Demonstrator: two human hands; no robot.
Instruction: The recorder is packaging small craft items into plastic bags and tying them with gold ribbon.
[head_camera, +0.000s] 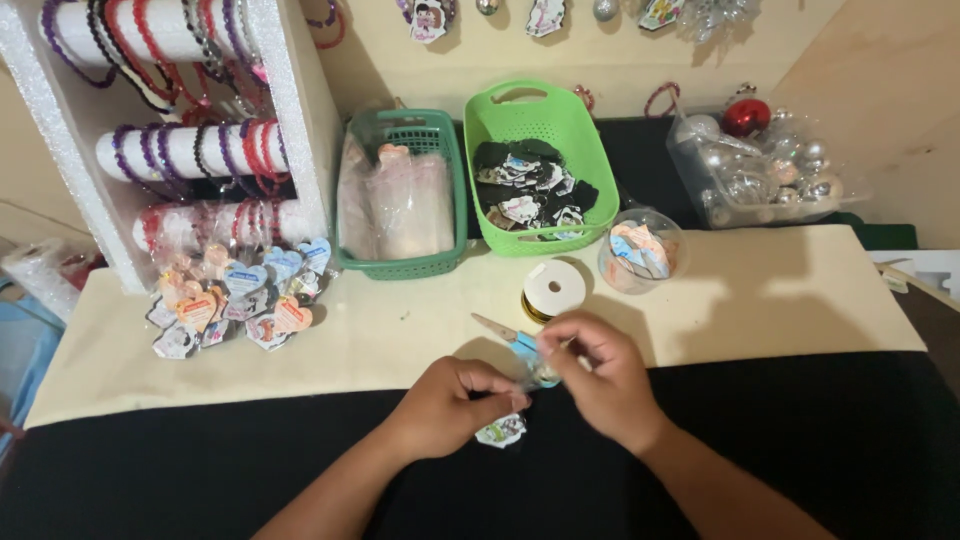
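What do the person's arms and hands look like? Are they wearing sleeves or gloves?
The left hand and the right hand are both bare, with no gloves. No rings, watch or bracelet show on them. Both forearms are bare too, with no sleeves showing as far as the picture's bottom edge. The fingernails look short and plain.

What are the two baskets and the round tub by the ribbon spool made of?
Light green basket and darker green basket: moulded plastic by the look, matte, with perforated walls. Round tub: clear glossy plastic, probably; its contents show through. Ribbon spool: white disc face, plastic or card, cannot tell.
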